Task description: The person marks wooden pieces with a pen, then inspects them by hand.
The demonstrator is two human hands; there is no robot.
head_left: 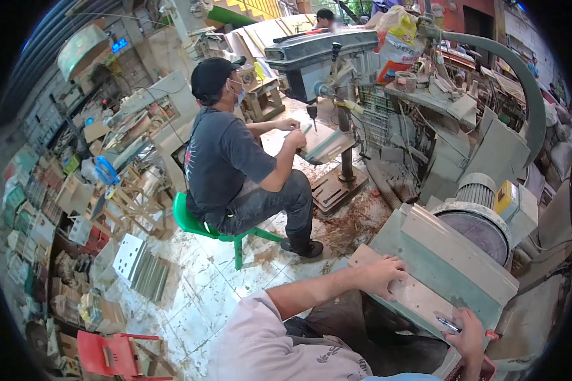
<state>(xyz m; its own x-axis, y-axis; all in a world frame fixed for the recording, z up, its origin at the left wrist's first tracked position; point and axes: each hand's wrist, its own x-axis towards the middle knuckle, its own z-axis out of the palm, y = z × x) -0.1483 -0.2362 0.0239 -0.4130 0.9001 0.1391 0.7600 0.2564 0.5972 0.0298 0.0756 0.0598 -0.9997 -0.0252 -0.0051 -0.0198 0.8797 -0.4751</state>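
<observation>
My left hand (pixel 382 277) rests on the pale wooden board (pixel 419 301), fingers bent at its far edge and thumb nearer me. In my right hand (pixel 468 336) is a pen (pixel 449 324), held over the other end of the same board. The board lies along a grey-green machine table (pixel 450 284). A raised pale fence (pixel 462 249) runs across this table beyond my hands. Behind the fence stands a round disc (pixel 476 232) with a motor (pixel 476 188) attached. The undersides of both hands are hidden.
A co-worker (pixel 232 152) sits on a green stool (pixel 190 222) at a drill press (pixel 324 57), hands on a workpiece. A red chair (pixel 108 354) stands at lower left. White panels (pixel 140 267) lie on the tiled floor (pixel 200 298). Sawdust (pixel 356 216) surrounds the press base.
</observation>
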